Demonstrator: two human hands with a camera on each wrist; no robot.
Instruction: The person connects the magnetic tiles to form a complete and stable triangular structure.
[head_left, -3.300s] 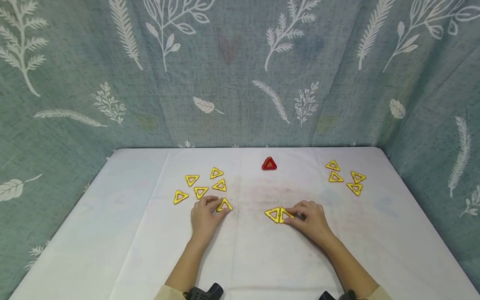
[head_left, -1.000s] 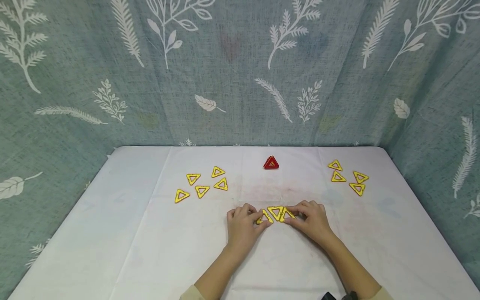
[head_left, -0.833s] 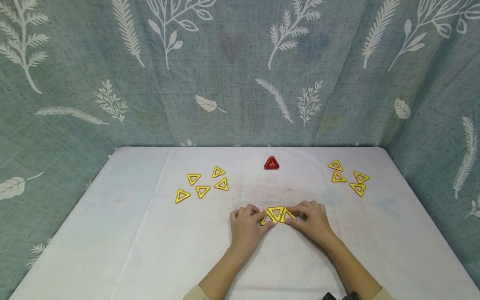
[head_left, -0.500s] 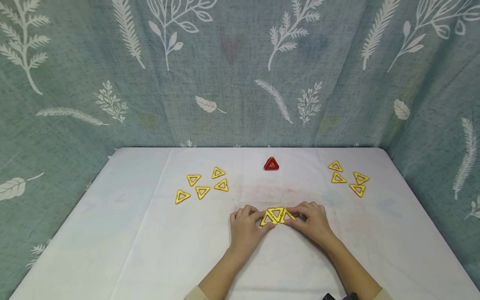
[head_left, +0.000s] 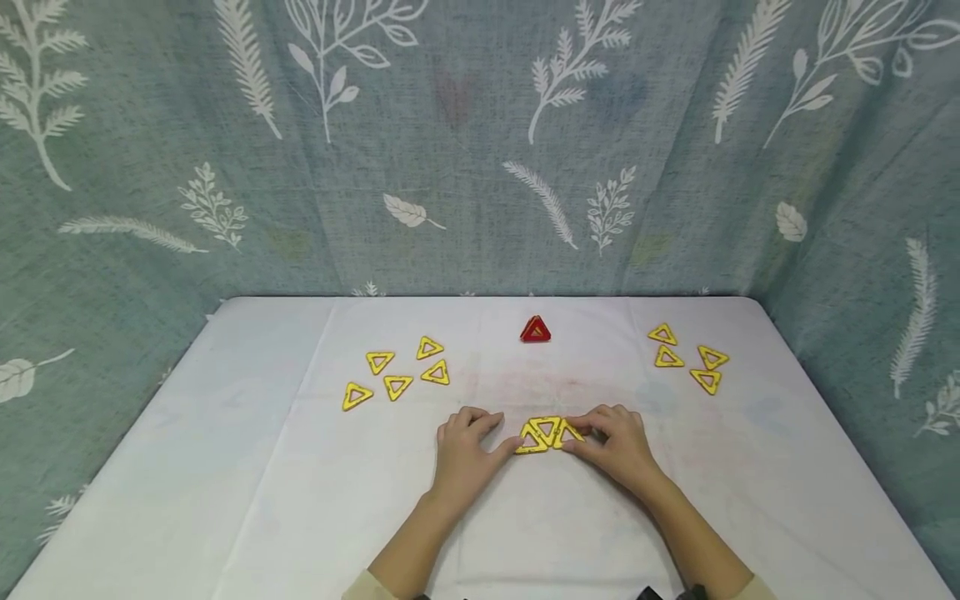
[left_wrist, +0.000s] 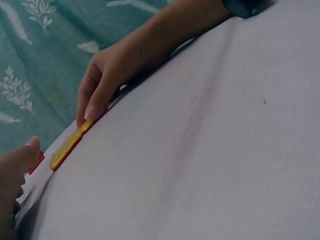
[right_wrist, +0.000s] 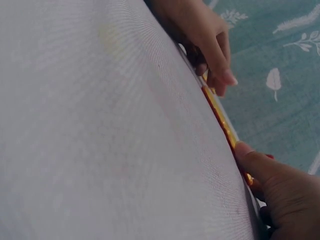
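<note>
Note-taker: Landmark, the red triangle (head_left: 536,337) on the white-covered desk (head_left: 787,517). From that, where is your joined row (head_left: 545,419), and how is it held?

Watcher: Straight toward you from the red triangle. Three yellow, edge to edge: the middle triangle (head_left: 545,419) points at you, the outer two point away, presumably so their slanted sides meet. Your right grip (head_left: 619,450) pinches the right-end triangle (head_left: 560,434) between thumb and fingers, probably to stop the row sliding

Note-taker: Your left grip (head_left: 461,458)?

Watcher: Fingers apart, nothing held. Thumb tip just beside the left-end triangle (head_left: 532,451); cannot tell if it touches. Likely kept close to guard that end

Note-taker: Loose pieces?

Watcher: Five yellow triangles (head_left: 397,380) left of the red triangle, four more triangles (head_left: 669,364) right of it. Perhaps split so each grip has some on its own side, the row between
</note>
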